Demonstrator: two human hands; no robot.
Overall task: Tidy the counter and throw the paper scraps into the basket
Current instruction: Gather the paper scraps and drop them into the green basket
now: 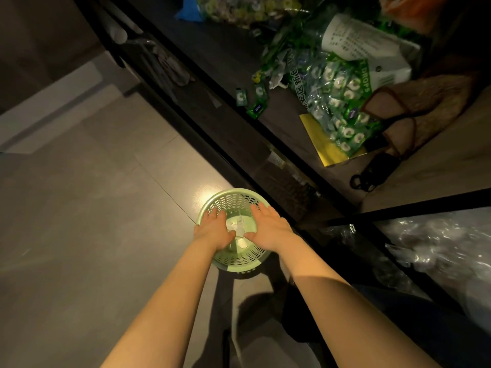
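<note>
Both hands over basket (233,201) on floor | left grip (214,229) spread, palm down | right grip (268,225) spread, palm down | scraps (239,229) inside basket | tabletop (287,128): mint bags (337,102), loose wrappers

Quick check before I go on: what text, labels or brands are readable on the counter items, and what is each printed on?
"MINT": small green candy wrapper near the counter edge.
"MINT": a sachet inside the clear plastic bag of green-and-white mints.
"T DROPS" (start cut off): green strip on the white packet.
Chinese characters on the clear bag: unclear.
Fine print on the white paper sheet: too small.
</note>
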